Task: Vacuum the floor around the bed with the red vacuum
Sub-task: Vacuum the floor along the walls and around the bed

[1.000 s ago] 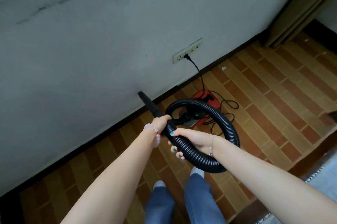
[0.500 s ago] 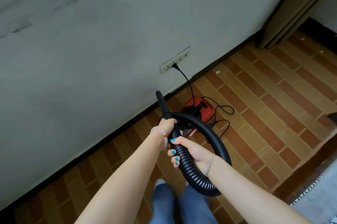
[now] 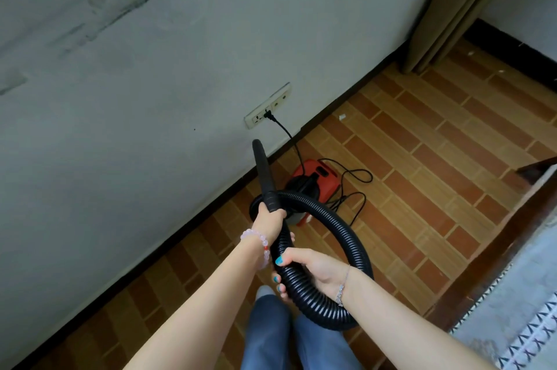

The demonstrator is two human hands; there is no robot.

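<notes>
Red vacuum with a black top, sitting on a floor of brown and tan tiles in a brick pattern. The ribbed hose is black, so are the smooth nozzle and the cord. White socket plate. Wall pale grey with dark streaks, skirting black. Pink bead bracelet with one red bead. Turquoise nails on the right hand, plus a silver chain. Blue jeans, beige curtain, and a grey bedcover with a white border of dark triangles.
</notes>
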